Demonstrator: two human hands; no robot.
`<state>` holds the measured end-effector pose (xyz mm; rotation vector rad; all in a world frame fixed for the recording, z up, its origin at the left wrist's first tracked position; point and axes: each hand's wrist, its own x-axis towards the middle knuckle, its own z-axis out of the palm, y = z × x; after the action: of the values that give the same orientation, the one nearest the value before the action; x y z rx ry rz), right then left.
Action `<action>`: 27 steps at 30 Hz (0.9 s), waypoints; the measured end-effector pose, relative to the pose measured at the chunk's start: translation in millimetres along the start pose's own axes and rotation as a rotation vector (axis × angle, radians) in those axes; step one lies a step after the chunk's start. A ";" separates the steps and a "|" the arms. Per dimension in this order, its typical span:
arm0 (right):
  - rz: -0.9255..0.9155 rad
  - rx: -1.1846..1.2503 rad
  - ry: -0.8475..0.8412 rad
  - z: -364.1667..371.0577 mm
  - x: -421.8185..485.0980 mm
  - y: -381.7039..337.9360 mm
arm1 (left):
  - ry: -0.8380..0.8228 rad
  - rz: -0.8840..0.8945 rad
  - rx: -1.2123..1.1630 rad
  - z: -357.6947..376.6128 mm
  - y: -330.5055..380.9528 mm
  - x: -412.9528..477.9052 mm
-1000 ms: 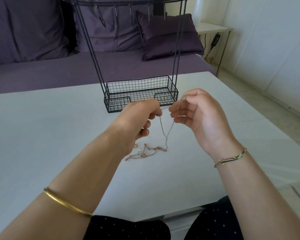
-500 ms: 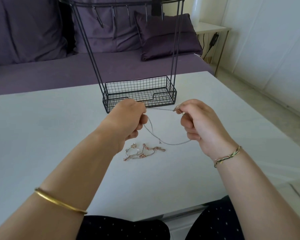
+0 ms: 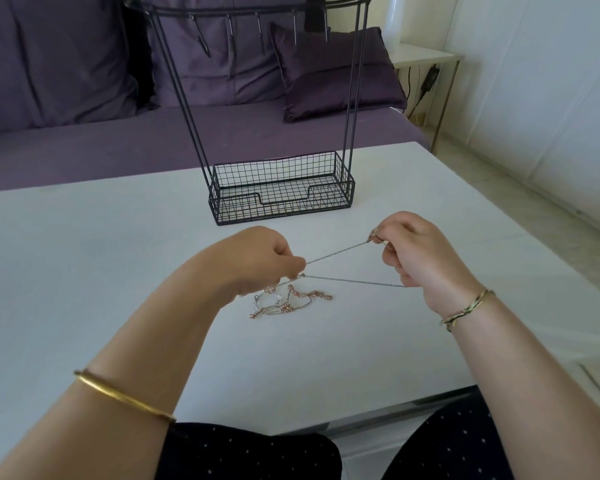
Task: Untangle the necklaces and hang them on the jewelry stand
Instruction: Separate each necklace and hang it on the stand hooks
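My left hand (image 3: 257, 261) and right hand (image 3: 421, 258) pinch the silver chain (image 3: 354, 280), fingers (image 3: 392, 263) hiding its ends; at twelve o'clock the top of the jewelry stand (image 3: 281, 200) is cut off.

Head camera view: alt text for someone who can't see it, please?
A person's left hand and right hand each pinch a silver chain, stretching it in two strands above a white table. Below lies a tangle of rose-gold and silver necklaces; behind stands a black wire jewelry stand, before a purple sofa.
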<state>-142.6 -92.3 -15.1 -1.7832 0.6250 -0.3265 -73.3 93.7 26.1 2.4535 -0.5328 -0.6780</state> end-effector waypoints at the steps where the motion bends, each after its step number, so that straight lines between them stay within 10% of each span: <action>1: -0.035 -0.019 0.017 -0.3 0.4 0.6 | -0.003 0.007 0.007 -0.9 -0.1 -0.6; 15: -0.142 -0.225 0.087 5.0 11.3 12.3 | 0.174 0.065 -0.466 -5.2 -3.2 5.1; 27: 0.186 -0.261 -0.091 10.7 13.8 18.6 | 0.151 -0.007 -0.514 -2.5 -0.2 1.7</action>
<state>-130.2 -95.2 -37.2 -1.9581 0.7900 -0.0370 -70.5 94.0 27.3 2.0011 -0.2499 -0.5446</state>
